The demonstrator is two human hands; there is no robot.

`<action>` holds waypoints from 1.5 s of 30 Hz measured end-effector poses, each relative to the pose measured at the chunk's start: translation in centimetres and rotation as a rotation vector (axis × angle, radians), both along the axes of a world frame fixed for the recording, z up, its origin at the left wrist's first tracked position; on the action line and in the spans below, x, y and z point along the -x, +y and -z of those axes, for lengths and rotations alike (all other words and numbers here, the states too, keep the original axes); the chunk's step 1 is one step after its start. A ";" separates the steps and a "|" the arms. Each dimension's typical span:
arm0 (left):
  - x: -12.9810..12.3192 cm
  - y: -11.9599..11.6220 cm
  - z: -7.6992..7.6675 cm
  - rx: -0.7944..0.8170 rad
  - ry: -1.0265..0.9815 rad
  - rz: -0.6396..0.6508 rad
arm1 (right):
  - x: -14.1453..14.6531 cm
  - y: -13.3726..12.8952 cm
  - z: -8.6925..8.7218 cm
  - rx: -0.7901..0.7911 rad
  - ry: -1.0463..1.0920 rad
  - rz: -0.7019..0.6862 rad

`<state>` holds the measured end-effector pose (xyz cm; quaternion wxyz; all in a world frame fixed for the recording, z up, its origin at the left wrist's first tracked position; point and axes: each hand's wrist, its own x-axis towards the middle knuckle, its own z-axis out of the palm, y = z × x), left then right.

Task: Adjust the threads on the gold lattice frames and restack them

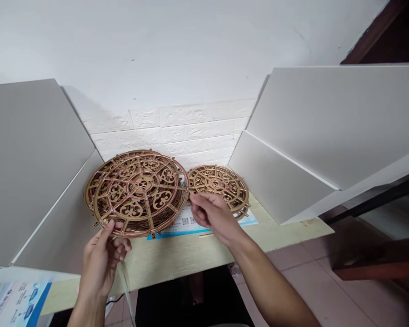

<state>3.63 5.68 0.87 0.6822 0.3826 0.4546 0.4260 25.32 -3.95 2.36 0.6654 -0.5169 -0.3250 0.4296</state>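
Observation:
A round bronze-coloured openwork frame (163,200) with scroll ornaments and thin red and pale wires along its ribs lies slightly tilted on a stack of similar round frames (92,181). My left hand (104,254) pinches its near left rim between thumb and fingers. At its right rim, my right hand (211,213) is closed, thumb and forefinger together on the edge. A pale, clear tube or strip (125,286) hangs below my left hand; its upper end is hidden. Beyond my right hand lies a second stack of smaller openwork frames (236,181).
Both stacks rest on a pale wooden table (163,263), partly over a blue and white printed sheet (248,221). Grey-white panels stand at left (37,168) and right (310,122). Behind is a white brick-patterned wall (204,116). Another printed sheet (17,302) is at lower left.

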 end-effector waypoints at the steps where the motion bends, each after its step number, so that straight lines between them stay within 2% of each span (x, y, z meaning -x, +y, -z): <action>1: -0.1 0.0 -0.1 0.012 -0.007 -0.004 | -0.3 -0.6 0.0 -0.021 0.023 0.024; 3: -0.2 0.0 -0.5 0.039 -0.017 -0.009 | -1.2 -1.8 0.3 -0.042 0.041 0.080; 6: -0.5 -0.1 -1.0 0.075 -0.015 -0.029 | -2.3 -3.2 1.3 0.027 -0.022 0.149; 9: -0.6 -0.4 -1.1 0.070 -0.019 -0.022 | -2.8 -3.7 2.1 0.114 -0.154 0.107; 12: -0.5 -0.8 -0.8 0.021 -0.047 0.018 | -2.4 -3.2 2.0 0.144 -0.283 0.041; 19: -0.8 -3.0 0.1 -0.091 -0.110 0.007 | -1.4 -1.8 1.4 0.115 -0.403 0.086; 25: -1.3 -4.5 1.1 -0.181 -0.083 0.052 | -2.5 -2.7 1.8 0.154 -0.527 0.093; 28: -1.6 -4.7 1.5 -0.157 -0.066 0.105 | -3.4 -3.7 1.6 0.184 -0.575 0.071; 31: -2.0 -5.0 1.3 -0.104 -0.077 0.151 | -4.2 -4.8 1.1 0.241 -0.543 -0.001; 34: -2.4 -5.3 1.1 -0.088 -0.093 0.182 | -4.7 -5.7 0.5 0.298 -0.397 -0.071; 38: -2.8 -5.9 1.6 -0.115 -0.072 0.241 | -5.2 -6.2 0.2 0.331 -0.336 -0.019; 45: -3.4 -7.0 2.2 -0.228 0.023 0.354 | -5.9 -6.3 1.3 0.393 -0.370 0.046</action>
